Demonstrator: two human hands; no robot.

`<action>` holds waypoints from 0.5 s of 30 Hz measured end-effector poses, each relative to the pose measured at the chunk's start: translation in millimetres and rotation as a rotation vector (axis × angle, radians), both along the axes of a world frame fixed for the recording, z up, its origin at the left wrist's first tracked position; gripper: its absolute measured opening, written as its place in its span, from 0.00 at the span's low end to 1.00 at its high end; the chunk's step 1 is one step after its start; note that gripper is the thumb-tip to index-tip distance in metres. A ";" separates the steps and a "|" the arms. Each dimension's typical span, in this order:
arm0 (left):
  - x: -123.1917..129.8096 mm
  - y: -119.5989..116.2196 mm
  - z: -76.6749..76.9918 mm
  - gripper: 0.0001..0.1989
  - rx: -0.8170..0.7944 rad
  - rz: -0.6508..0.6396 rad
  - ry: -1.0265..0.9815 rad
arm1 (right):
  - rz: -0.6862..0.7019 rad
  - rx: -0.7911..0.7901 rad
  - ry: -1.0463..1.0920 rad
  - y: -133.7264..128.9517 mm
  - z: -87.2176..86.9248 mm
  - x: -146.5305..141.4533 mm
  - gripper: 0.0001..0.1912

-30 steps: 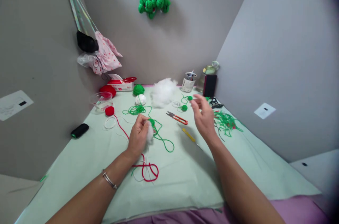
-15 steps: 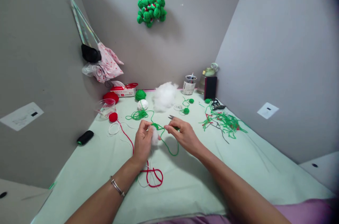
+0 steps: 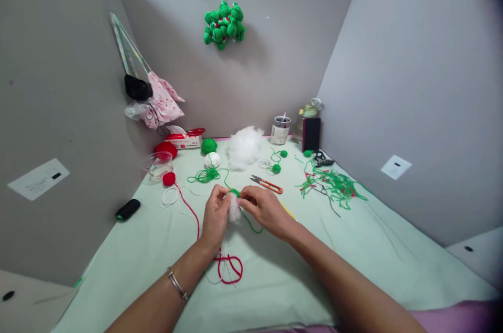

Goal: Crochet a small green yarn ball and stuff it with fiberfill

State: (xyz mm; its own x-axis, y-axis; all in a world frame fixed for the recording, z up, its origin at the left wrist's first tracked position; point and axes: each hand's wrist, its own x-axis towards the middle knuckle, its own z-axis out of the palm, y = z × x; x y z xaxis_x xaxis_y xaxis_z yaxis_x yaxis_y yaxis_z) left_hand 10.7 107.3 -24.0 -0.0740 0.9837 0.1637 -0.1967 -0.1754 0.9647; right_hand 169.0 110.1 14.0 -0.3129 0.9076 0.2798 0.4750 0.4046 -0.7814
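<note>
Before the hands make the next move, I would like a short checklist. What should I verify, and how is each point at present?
1. Small green piece held by left hand: ok.
2. White tuft at the green piece, between the hands: ok.
3. Right hand gripping firmly: cannot tell; fingertips partly hidden.
4. Orange-handled snips lying on the table: ok.
5. Yellow-handled tool fully visible: not ok, partly covered by right hand.
6. Green yarn loops free of knots: cannot tell; strands overlap.

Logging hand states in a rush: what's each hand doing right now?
Left hand: closed, holding the green yarn piece with white fluff beside it.
Right hand: fingers bent in at the piece; cannot tell whether they grip it.
</note>
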 end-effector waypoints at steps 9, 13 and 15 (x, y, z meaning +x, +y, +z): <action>3.4 -6.4 8.9 0.18 -0.046 -0.138 -0.038 | -0.143 -0.030 -0.052 3.4 -5.0 -1.9 0.14; 1.6 -7.3 13.6 0.19 -0.039 -0.187 -0.042 | -0.125 -0.025 -0.055 3.7 -2.0 1.7 0.14; 0.5 -4.3 12.3 0.19 -0.031 -0.192 -0.040 | -0.079 -0.027 -0.056 2.0 -0.5 4.0 0.12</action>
